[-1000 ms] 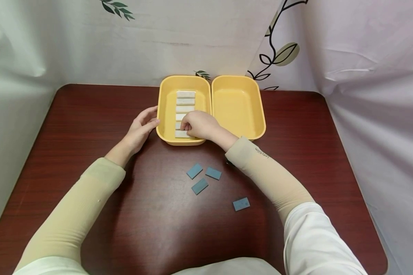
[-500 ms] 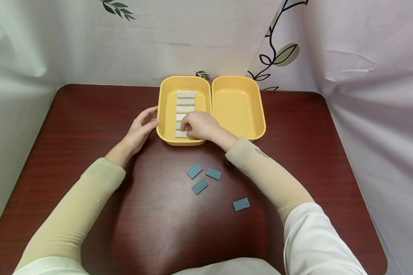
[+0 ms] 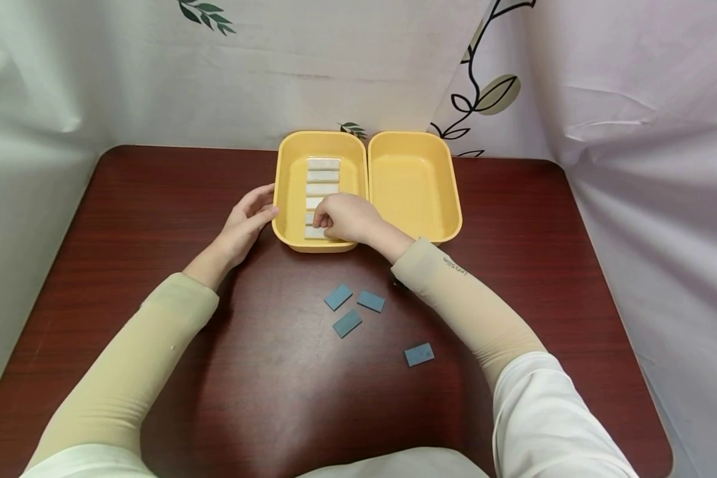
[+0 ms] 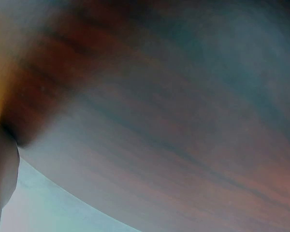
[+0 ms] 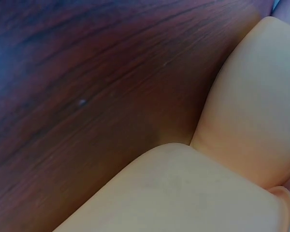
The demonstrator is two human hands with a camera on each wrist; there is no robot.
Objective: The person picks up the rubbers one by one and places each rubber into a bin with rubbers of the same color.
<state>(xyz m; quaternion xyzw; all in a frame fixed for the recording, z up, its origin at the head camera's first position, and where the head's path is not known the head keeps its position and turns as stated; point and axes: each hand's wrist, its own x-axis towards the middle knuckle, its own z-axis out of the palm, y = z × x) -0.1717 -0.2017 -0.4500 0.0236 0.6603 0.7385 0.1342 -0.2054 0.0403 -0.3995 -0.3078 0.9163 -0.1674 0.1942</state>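
In the head view, two yellow trays stand side by side at the back of the table. Several white rectangular tiles (image 3: 322, 190) lie in a column in the left tray (image 3: 279, 199). My right hand (image 3: 349, 216) reaches into that tray with curled fingers, and its fingertips pinch the nearest white tile (image 3: 315, 233), partly hiding it. Against the tray's left outer wall rests my left hand (image 3: 243, 222), its thumb at the side and its fingers loosely extended. A fingertip (image 4: 2, 169) shows at the edge of the left wrist view.
The right yellow tray (image 3: 415, 189) touches the left one. On the dark red table (image 3: 263, 372) in front lie several blue-grey rectangular tiles (image 3: 347, 324), one of them (image 3: 419, 354) apart to the right. White patterned sheeting (image 3: 245, 79) encloses the table's back and sides.
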